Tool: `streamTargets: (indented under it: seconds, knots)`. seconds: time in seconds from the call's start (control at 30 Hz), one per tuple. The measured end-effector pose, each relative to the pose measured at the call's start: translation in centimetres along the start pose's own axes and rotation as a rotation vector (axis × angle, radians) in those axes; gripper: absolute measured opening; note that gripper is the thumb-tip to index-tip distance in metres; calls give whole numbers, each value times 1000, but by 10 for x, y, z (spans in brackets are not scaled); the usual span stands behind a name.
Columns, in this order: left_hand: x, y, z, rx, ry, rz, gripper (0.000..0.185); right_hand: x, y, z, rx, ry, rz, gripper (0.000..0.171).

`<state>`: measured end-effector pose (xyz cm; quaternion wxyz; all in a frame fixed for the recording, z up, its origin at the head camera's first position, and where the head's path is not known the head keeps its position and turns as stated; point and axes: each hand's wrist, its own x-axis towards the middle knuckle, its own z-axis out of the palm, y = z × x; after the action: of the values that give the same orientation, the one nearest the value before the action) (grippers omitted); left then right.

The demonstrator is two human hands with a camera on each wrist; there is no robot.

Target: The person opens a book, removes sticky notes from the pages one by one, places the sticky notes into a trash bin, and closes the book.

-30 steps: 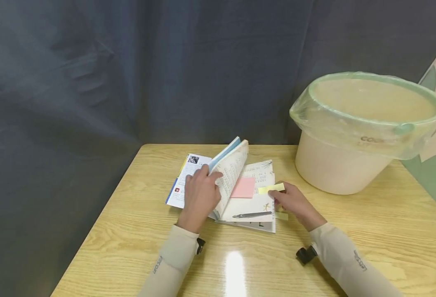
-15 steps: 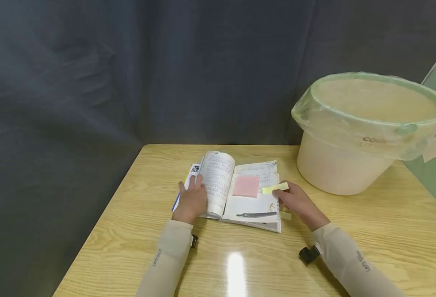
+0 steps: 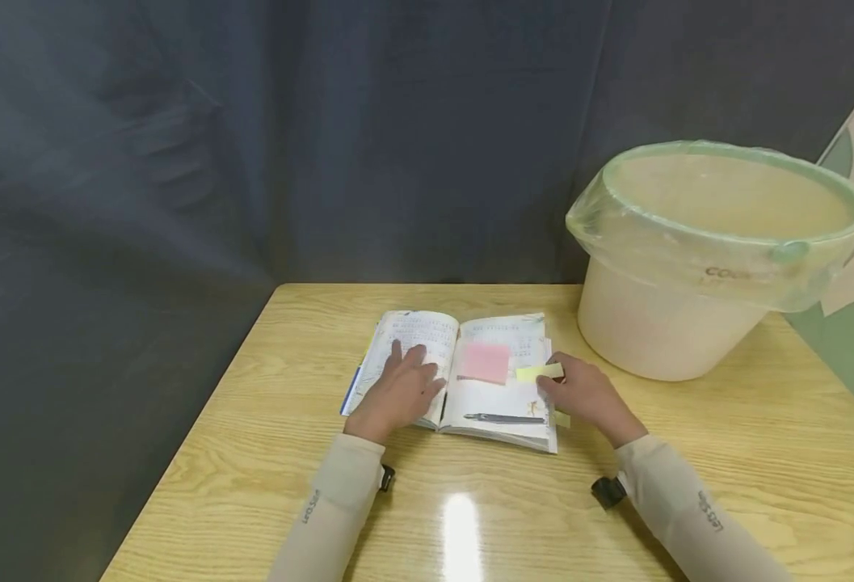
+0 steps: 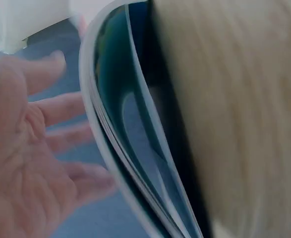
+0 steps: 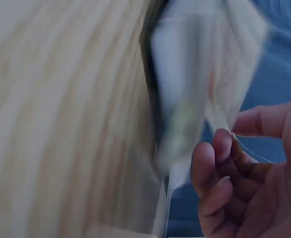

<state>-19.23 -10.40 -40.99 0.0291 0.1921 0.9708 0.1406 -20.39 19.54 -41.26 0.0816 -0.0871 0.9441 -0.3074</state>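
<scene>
An open book (image 3: 470, 404) lies flat on the wooden table (image 3: 252, 453) in the head view. My left hand (image 3: 401, 386) presses its left page down with straight, spread fingers. A pink sticky note (image 3: 483, 362) sits on the right page above a printed pen picture (image 3: 502, 418). My right hand (image 3: 582, 394) pinches a small yellow sticky strip (image 3: 539, 373) at the book's right edge. The left wrist view shows my left hand (image 4: 26, 163) open beside the book's page edges (image 4: 130, 148). The right wrist view is blurred; my right hand's fingers (image 5: 219, 168) curl near the book edge (image 5: 185, 99).
A large cream bucket (image 3: 696, 299) lined with a clear plastic bag stands at the table's back right. A dark curtain (image 3: 252, 137) hangs behind the table. Another yellow strip (image 3: 561, 419) pokes out of the book below my right hand.
My left hand has laid the lifted bundle of pages down to the left and now flattens them. The book lies fully open. My right hand stays at the right edge with the yellow strip.
</scene>
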Motion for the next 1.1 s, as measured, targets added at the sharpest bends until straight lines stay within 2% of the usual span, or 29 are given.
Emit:
streamTargets:
  seconds: [0.1, 0.23, 0.3, 0.4, 0.5, 0.57, 0.63, 0.73, 0.87, 1.0, 1.1]
  knots:
    - [4, 2, 5, -33, -39, 36, 46, 0, -1, -1, -43, 25, -36, 39]
    - [3, 7, 11, -80, -132, 43, 53, -1, 0, 0, -56, 38, -78, 29]
    - [2, 12, 11, -57, -156, 43, 59, 0, 1, 0, -72, 26, -96, 24]
    - [-1, 20, 10, 13, -195, 33, 58, 1, 1, 0, -95, 3, -105, 17]
    - [-3, 30, 6, 89, -242, 13, 57, 1, 1, -1, -103, -1, -78, 25]
    - [-5, 36, 4, 131, -275, 6, 58, -1, 0, 0, -107, 22, -94, 37]
    - [-7, 42, 2, 165, -307, 2, 60, -4, -3, 3, -129, 67, -150, 49]
    - [-11, 48, -1, 200, -342, 8, 63, -10, -10, 13, -201, 113, -299, 60]
    - [-16, 56, -5, 214, -370, 56, 68, -19, -23, 29, -333, 118, -457, 63]
    - [-20, 65, -7, 250, -377, 106, 73, -22, -37, 41, -415, 156, -536, 61]
    - [-20, 73, -3, 312, -356, 90, 71, -20, -46, 47, -424, 204, -559, 54]
